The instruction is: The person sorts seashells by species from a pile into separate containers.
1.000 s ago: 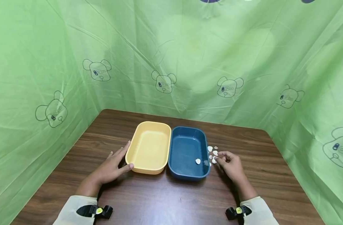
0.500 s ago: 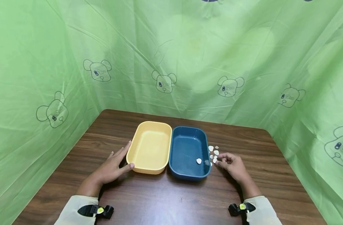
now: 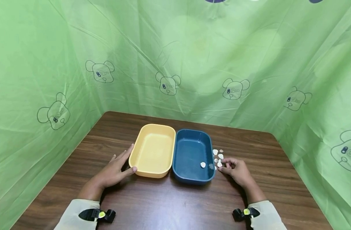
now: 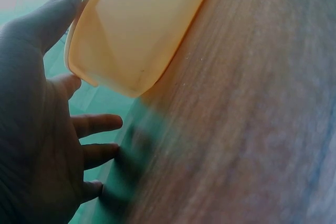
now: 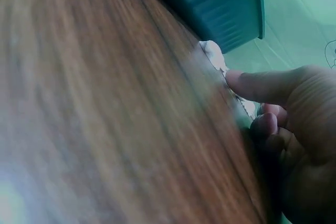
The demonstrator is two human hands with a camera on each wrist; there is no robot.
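A yellow tray (image 3: 153, 150) stands on the table with my left hand (image 3: 115, 171) at its near left corner. The left thumb and index finger touch its side, and the other fingers spread loosely. Beside it is a blue tray (image 3: 190, 153) with one white seashell (image 3: 202, 164) inside. Several small white seashells (image 3: 220, 156) lie on the table along the blue tray's right side. My right hand (image 3: 238, 171) is over the nearest of them, thumb and index finger slightly apart around a seashell (image 3: 219, 164). In the right wrist view, the thumb reaches a seashell (image 5: 212, 54); the index fingertip is hidden.
The brown wooden table (image 3: 175, 204) reaches back to a green curtain (image 3: 192, 64) printed with bear faces. The two trays stand side by side with their rims almost touching. Black cameras (image 3: 107, 216) are strapped to both wrists.
My right hand has shifted a little nearer to me along the seashells, and its thumb has moved down beside the nearest ones. The left hand and both trays have stayed in place.
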